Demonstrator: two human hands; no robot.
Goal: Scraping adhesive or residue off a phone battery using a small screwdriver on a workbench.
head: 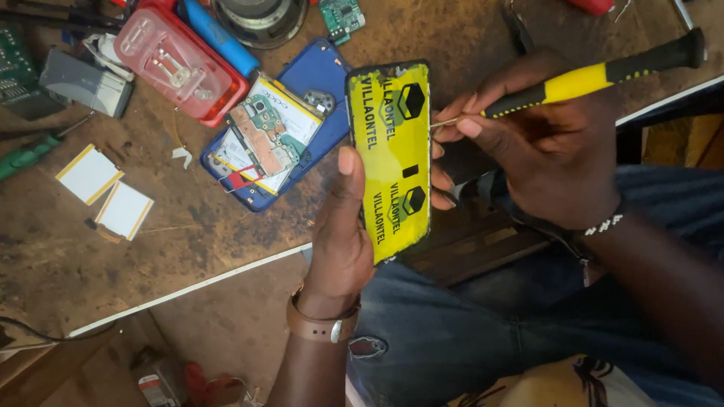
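Head camera is looking down at two bare hands working just off the near edge of a scuffed brown wooden workbench (pixel 90 264).

Left hand (pixel 343 241) is rising from below with the wrist straight, wearing a brown strap with a metal buckle (pixel 323 325). Its thumb is lying flat along the left edge and the fingertips are curling round the right edge of a flat rectangular phone panel covered in a glossy yellow film with black print (pixel 392 162), so the hand is gripping it firmly. That panel is standing nearly upright in the view, tilted slightly, above the person's blue denim lap (pixel 452 339) and clear of the bench.

Right hand (pixel 543 151) is coming in from the right, wrist bent inward and ringed by a beaded bracelet (pixel 603 224). Its fingers are pinching closed around a thin screwdriver with a yellow-and-black plastic handle (pixel 596 75); the slim metal shaft is pointing left and its tip is meeting the right edge of the yellow panel near the upper part.

On the bench, to the left of the panel, an opened blue phone shell with exposed circuit board and white battery (pixel 271 139) is lying flat. Farther left are a translucent red plastic case (pixel 177 60), two small white rectangular pads with yellow edges (pixel 105 192), and a green-handled tool (pixel 30 154).
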